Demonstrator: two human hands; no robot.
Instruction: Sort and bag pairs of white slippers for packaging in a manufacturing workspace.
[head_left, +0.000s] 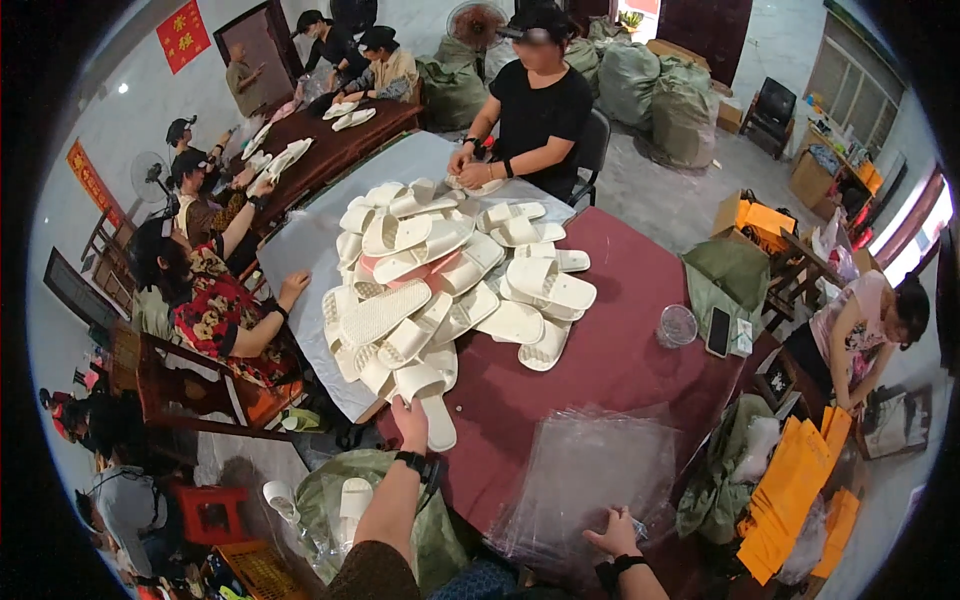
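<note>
A large heap of cream slide slippers (400, 270) covers the middle of the table. At its near edge, my left hand (410, 425) has its fingers closed on the side of a cream slipper (437, 415) whose toe points toward me. To the right, a stack of clear plastic bags (600, 470) lies flat on the dark red tabletop. My right hand (615, 533) is over the near edge of these bags, thumb and fingers apart. Whether its fingertips touch the top bag is hard to tell.
The dark red table (630, 270) also carries a clear plastic cup (677, 326) and a phone (718, 332). A co-worker in black (540, 110) sits across, another in a floral shirt (225, 315) at left. A green sack (440, 540) with slippers stands below my left arm; orange packaging (790, 490) is at right.
</note>
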